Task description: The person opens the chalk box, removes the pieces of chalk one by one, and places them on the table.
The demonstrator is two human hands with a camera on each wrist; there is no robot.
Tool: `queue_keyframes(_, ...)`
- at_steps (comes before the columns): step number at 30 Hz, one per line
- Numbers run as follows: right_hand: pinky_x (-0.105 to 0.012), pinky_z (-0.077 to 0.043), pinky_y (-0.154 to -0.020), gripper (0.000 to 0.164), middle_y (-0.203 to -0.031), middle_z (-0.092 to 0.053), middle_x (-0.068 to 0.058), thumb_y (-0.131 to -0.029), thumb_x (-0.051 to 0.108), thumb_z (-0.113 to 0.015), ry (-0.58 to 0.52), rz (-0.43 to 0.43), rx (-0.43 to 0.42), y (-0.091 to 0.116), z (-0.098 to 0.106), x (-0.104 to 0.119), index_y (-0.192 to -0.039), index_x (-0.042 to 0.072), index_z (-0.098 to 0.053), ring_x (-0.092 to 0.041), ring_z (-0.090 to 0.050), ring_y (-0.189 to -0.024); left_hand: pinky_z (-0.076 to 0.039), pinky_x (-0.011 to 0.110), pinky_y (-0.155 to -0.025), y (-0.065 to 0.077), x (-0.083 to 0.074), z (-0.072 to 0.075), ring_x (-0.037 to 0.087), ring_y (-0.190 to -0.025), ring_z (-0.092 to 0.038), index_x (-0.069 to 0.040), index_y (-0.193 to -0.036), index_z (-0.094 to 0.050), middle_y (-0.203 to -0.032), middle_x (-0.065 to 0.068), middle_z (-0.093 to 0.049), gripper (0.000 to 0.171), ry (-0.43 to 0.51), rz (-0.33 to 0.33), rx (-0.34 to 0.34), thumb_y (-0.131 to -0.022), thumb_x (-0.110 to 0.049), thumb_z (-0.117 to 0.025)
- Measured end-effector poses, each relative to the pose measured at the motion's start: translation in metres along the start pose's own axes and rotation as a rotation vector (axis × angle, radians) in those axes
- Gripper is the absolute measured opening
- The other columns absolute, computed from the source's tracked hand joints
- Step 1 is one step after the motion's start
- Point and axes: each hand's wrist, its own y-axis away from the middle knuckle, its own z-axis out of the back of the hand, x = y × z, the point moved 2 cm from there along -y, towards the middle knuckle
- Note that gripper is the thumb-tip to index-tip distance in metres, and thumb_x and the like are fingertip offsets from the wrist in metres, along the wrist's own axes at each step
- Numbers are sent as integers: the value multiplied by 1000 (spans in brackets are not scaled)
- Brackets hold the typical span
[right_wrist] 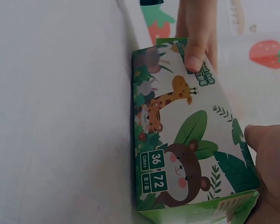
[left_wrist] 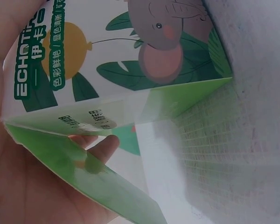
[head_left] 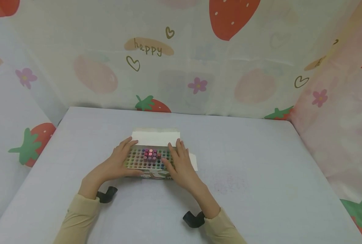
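Observation:
A printed box of colored chalk sticks (head_left: 156,174) stands on the table, its white lid (head_left: 156,138) folded back. Inside, rows of holes surround a raised cluster of pink and purple sticks (head_left: 150,156). My left hand (head_left: 115,164) grips the left end, thumb along the front face and fingers at the back corner. Over the right end lies my right hand (head_left: 182,169), fingers extended toward the back and thumb beside the raised sticks. The left wrist view shows an open green end flap (left_wrist: 93,177) against the left palm. Animal drawings cover the box front (right_wrist: 177,130) in the right wrist view.
A white side flap (head_left: 193,162) sticks out at the box's right. The white-covered table (head_left: 254,169) extends around it, with a strawberry-print curtain (head_left: 181,61) behind. Black curved pieces (head_left: 107,195) sit at both wrists.

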Motion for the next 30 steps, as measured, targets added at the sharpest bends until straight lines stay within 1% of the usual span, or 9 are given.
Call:
queue_keyframes(4,-55,-7,-113,63,-152,-7,-24,-99,42,-36,8,7,-4,-1,-3,-4,-146,3,-24,-33,3,-142,-26,67,-100,-1,1,-1,46,-135,-12,-13,-144,-18,-151,20,-8,109,-3,4,-3,-63,-55,-78)
queue_keyframes(8,-56,-7,-113,63,-153,-8,-21,-99,42,-36,-17,9,-11,-2,-6,-7,-146,3,-22,-33,2,-142,-26,67,-101,-1,1,-1,45,-135,-12,-13,-144,-18,-152,19,-7,110,-1,10,-2,-62,-55,-79)
queue_keyframes(11,-58,-7,-112,62,-153,-9,-19,-99,41,-36,-72,11,-12,-3,-7,-9,-146,3,-21,-36,1,-142,-26,67,-101,-1,2,-2,45,-136,-12,-14,-145,-17,-152,18,-6,111,2,16,2,-62,-55,-79)
queue_keyframes(15,-59,-14,-110,59,-154,-10,-16,-99,39,-37,-170,-4,-7,-3,-7,-11,-147,7,-23,-38,-2,-141,-27,67,-100,-1,2,-3,44,-136,-12,-16,-145,-17,-152,17,-5,111,-1,18,2,-61,-56,-79)
queue_keyframes(17,-60,-18,-109,58,-154,-11,-14,-99,39,-38,-200,-10,-4,-3,-6,-12,-146,8,-24,-37,-3,-141,-27,67,-100,-1,1,-3,45,-136,-12,-17,-145,-18,-152,17,-5,111,-9,14,-1,-61,-56,-79)
queue_keyframes(19,-59,-20,-109,58,-154,-11,-13,-99,38,-39,-214,-14,3,-2,-6,-12,-147,10,-24,-36,-3,-142,-21,69,-101,-2,0,-4,46,-136,-13,-15,-144,-20,-152,19,-6,110,-30,2,-12,-61,-56,-79)
queue_keyframes(24,-58,-22,-109,59,-154,-12,-13,-98,37,-42,-205,0,5,-2,-6,-13,-147,10,-24,-34,-8,-141,-4,71,-104,-2,-2,-3,42,-137,-12,-13,-144,-23,-151,21,-12,112,-137,-25,-54,-59,-61,-77)
queue_keyframes(26,-58,-23,-109,59,-153,-12,-13,-97,36,-44,-198,13,0,-3,-6,-13,-146,9,-24,-33,-10,-141,-3,69,-106,-2,-3,-3,39,-139,-11,-13,-144,-25,-152,19,-13,113,-182,-34,-73,-57,-64,-77)
queue_keyframes(30,-56,-24,-109,59,-153,-13,-15,-97,34,-45,-181,39,-7,-3,-6,-14,-147,9,-24,-33,-12,-141,-4,67,-107,-4,-6,-3,34,-141,-9,-12,-143,-28,-152,14,-17,113,-230,-73,-103,-56,-69,-73)
